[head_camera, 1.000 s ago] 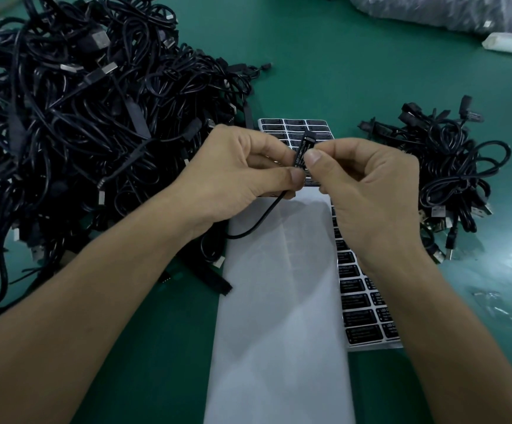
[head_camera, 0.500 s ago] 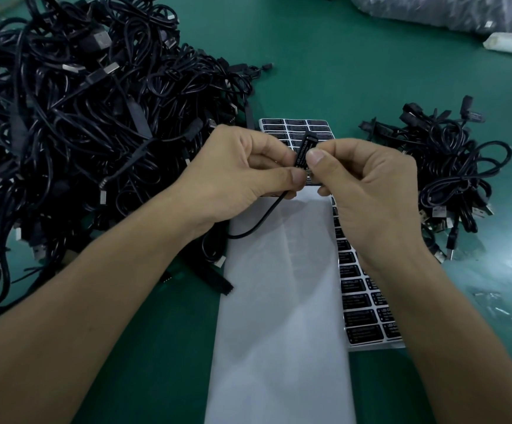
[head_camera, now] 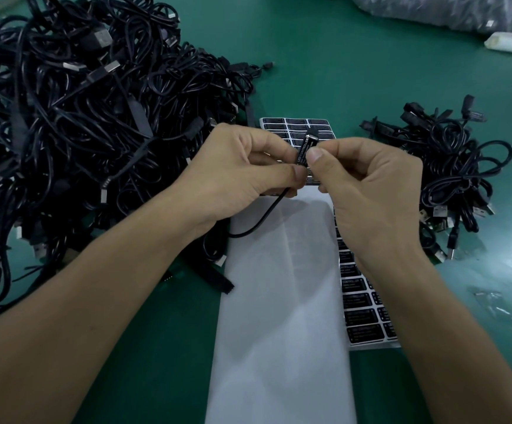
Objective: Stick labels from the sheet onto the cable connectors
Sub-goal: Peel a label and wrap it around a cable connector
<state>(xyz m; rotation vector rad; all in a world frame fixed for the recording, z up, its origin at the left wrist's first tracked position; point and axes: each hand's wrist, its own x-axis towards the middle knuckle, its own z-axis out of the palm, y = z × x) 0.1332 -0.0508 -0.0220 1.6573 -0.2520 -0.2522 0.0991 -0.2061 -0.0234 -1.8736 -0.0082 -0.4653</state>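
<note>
Both the left hand (head_camera: pixel 242 179) and right hand (head_camera: pixel 371 191) pinch the connector (head_camera: pixel 306 146) between them.

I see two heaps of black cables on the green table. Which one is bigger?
The heap on the person's left, which sprawls over that whole side; the right heap is a small bundle just beyond the right hand.

In the last second my right hand (head_camera: pixel 371 191) has moved only a little: its thumb has slid slightly toward 1 o'clock along the connector (head_camera: pixel 310 138), over the label (head_camera: pixel 302 153) stuck to it. The connector's tip has lifted a shade toward 12 o'clock. The thumb of my left hand (head_camera: pixel 242 179) has edged toward 3 o'clock, nearer the right thumb.
</note>
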